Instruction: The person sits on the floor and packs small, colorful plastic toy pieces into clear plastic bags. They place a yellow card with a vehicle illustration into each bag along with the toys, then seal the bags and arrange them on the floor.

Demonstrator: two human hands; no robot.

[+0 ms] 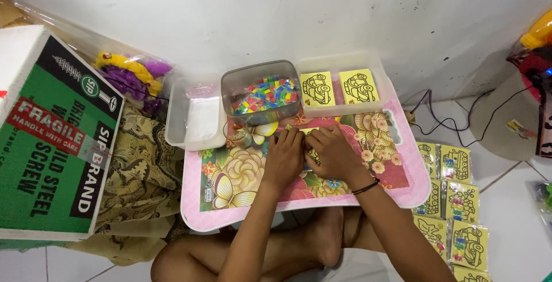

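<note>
Both our hands, left (pixel 283 158) and right (pixel 333 152), pinch one yellow picture card (pixel 309 132) on the bench (pixel 198 207); beyond them, bead tub (pixel 261 95); rightward, finished cards (pixel 457 201) piled.

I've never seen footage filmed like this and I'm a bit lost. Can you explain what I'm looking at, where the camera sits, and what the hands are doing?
There is no machine here: a person sits on the floor, and one camera worn on their head looks down at their own two bare hands. The left hand and the right hand meet over a small pink table with a flower and butterfly print. Both press on a small yellow card that they mostly hide. Behind them stand a clear tub of small colourful pieces and a tray holding two yellow picture cards. More yellow cards in clear sleeves lie on the floor to the right, and a green cardboard box stands on the left.
</note>
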